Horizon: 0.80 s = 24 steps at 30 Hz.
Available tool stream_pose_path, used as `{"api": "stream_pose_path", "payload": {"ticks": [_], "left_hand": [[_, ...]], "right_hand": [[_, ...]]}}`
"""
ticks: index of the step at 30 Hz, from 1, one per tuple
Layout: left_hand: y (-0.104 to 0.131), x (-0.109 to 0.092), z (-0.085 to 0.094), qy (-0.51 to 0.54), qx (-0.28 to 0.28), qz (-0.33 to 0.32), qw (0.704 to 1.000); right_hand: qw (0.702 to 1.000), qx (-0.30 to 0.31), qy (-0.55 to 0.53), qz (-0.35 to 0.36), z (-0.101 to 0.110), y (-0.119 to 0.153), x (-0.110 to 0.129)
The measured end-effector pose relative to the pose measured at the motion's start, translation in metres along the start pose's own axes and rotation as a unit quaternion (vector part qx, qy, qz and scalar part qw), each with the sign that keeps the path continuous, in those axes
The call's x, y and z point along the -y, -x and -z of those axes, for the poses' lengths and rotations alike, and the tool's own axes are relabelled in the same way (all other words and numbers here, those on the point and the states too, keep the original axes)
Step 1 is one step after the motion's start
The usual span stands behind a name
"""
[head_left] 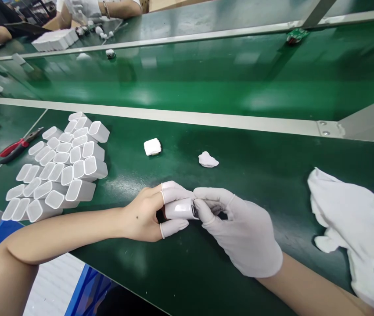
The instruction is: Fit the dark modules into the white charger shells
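Between my two hands, just above the green bench, is a glossy white plastic casing with a black part at its right end. My left hand, wearing white finger cots, grips the casing with fingers above and thumb below. My right hand, in a white glove, is closed with thumb and fingertips pinched at the casing's black end; the fingertips hide part of that end. Beyond the hands lie a small white squarish piece and a crumpled white scrap.
Several white box-shaped shells stand grouped at the left. Red-and-black pliers lie past them. A white cloth glove rests at the right. Behind a metal rail runs a green belt with a green circuit board; other people's arms show farther back.
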<state>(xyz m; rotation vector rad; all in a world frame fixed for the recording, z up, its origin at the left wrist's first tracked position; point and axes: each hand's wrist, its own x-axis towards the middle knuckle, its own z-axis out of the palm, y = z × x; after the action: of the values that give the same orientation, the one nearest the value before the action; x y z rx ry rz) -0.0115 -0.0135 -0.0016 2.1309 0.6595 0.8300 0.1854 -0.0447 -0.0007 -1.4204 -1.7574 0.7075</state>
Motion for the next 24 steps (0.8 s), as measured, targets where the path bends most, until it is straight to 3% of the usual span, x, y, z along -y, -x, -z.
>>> {"api": "stream_pose_path", "payload": {"ticks": [10, 16, 24], "left_hand": [[0.0016, -0.0015, -0.0014, -0.032, -0.001, -0.013, 0.999], [0.0026, -0.0012, -0.0022, -0.04, 0.002, -0.024, 0.999], [0.0028, -0.0023, -0.0034, -0.049, 0.001, -0.031, 0.998]], "right_hand": [[1.0, -0.003, 0.002, -0.003, 0.0005, -0.0004, 0.0013], [0.998, -0.035, -0.021, 0.048, -0.0003, 0.0001, -0.0021], [0.997, -0.026, -0.062, 0.034, 0.0009, -0.0018, -0.0003]]}}
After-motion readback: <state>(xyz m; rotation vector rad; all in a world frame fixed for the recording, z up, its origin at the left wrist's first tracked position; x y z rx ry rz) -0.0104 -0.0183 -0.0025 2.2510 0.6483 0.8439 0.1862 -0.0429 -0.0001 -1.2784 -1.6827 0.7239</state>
